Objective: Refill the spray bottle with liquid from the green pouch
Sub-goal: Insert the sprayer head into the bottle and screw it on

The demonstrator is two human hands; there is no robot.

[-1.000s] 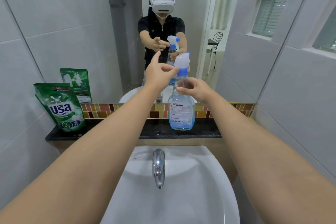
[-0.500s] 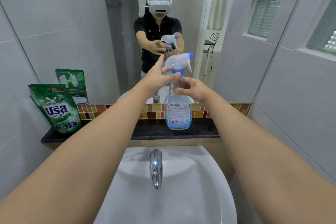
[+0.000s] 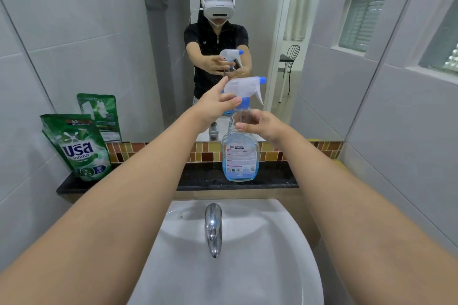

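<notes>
Left hand (image 3: 215,104) pinches the blue collar under the white trigger head (image 3: 244,86). Right hand (image 3: 259,124) grips the neck of the bottle (image 3: 240,156), which stands on the black desk (image 3: 128,181), blue liquid low. Bottle label print too small to read. Pouch (image 3: 78,147), far left on desk, upright, white Thai lettering. Mirror (image 3: 173,32) behind; basin (image 3: 260,255) and tap (image 3: 213,228) below.

The bottle (image 3: 241,156) stands on the surface (image 3: 138,181) behind the sink (image 3: 260,267), right of the tap (image 3: 213,228). The pouch (image 3: 78,147) stands at the surface's left end, well apart from the bottle. The mirror (image 3: 124,44) rises behind both.
</notes>
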